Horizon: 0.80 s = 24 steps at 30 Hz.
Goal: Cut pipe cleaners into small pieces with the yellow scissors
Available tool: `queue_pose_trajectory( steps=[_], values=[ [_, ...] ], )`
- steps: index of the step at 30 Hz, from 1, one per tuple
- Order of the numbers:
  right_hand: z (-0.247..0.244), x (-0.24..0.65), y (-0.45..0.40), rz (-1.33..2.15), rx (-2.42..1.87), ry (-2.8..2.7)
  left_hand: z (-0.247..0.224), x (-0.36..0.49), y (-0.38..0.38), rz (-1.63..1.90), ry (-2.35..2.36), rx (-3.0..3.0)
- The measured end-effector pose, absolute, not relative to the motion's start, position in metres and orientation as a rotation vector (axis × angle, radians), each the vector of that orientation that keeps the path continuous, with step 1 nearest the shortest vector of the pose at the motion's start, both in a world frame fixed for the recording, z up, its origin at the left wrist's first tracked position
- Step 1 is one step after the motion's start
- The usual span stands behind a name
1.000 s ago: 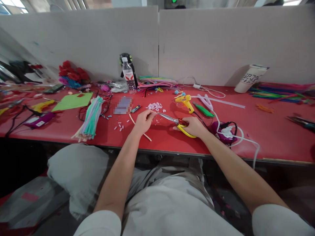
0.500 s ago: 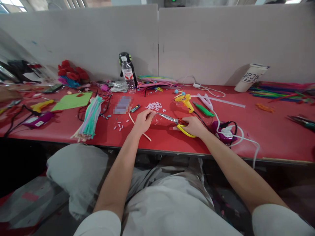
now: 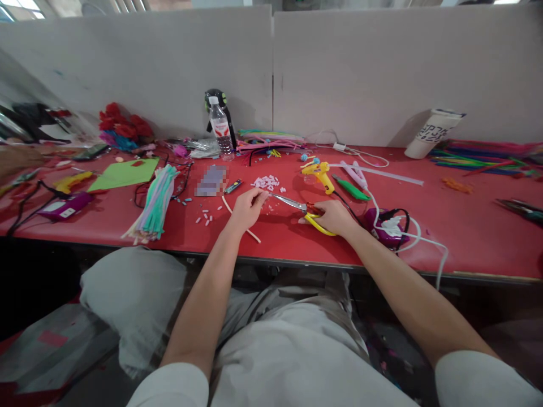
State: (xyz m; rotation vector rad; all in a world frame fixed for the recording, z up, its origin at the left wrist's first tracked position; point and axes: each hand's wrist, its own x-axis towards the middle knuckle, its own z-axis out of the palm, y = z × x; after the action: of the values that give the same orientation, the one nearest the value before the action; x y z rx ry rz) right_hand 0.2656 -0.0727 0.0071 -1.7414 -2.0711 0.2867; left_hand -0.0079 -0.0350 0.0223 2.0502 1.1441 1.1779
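Observation:
My right hand [image 3: 333, 216] is closed on the yellow and red handles of a pair of scissors [image 3: 292, 203], whose blades point left. At the blade tips, my left hand [image 3: 249, 208] is closed in a pinch. A cream pipe cleaner [image 3: 253, 236] passes under that hand and shows on both sides of it; whether the fingers hold it is unclear. Behind the blades lies a pile of small pale pink pieces [image 3: 266, 182], with several more [image 3: 206, 216] scattered to the left. A cutter knife [image 3: 233, 186] rests just behind my left hand.
Pastel pipe cleaners [image 3: 156, 203] lie in a bundle at left, near a green sheet [image 3: 123, 172]. A water bottle [image 3: 220, 130] stands by the partition. To the right are a yellow glue gun [image 3: 323, 178], a green tool [image 3: 351, 189], white cables and a leaning cup [image 3: 432, 135].

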Motion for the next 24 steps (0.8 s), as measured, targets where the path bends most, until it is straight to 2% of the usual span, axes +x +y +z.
queue_pose_trajectory(
  steps=[24],
  values=[
    [0.0096, 0.2664, -0.0767, 0.315, -1.682, -2.084, 0.0244, -0.0084, -0.0359, 1.205, 1.121, 2.108]
  ],
)
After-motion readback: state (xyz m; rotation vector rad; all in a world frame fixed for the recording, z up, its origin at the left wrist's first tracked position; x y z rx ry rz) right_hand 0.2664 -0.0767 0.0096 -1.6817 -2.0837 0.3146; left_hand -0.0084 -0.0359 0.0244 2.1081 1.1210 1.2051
